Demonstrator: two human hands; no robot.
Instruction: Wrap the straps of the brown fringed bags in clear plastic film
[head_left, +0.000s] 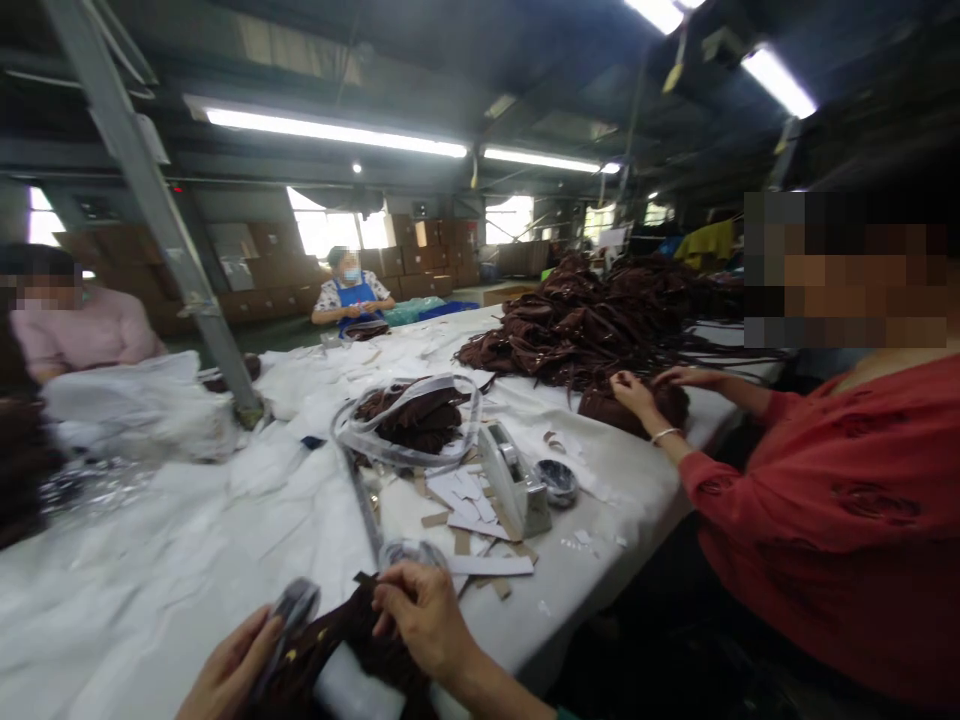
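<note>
The left hand [229, 665] curls around one clear strip [294, 608], its thumb and fingers closed on it. The right hand [424, 615] is bent at the wrist, its fingers pressed together on one piece of brown fabric [337, 640], which lies between both hands at the near edge of the desk [135, 600]. A white pad [356, 685] sits against the fabric, and one clear loop [405, 553] lies just beyond the right hand.

Farther along are one tape dispenser [514, 480], one small metal tin [556, 482], and scattered card strips [472, 510]. One brown bundle [409, 420] lies inside a clear coil [352, 425], and one large brown heap [577, 320] rises beyond them.

Three co-workers share the desk: one in a red top [840, 520] has both hands spread on a brown bundle, one wears pink [86, 335], and one wears a blue apron [356, 300]. White sheeting covers the desk. Stacked cartons [427, 255] line the far wall, and four fluorescent tubes [334, 130] light the room.
</note>
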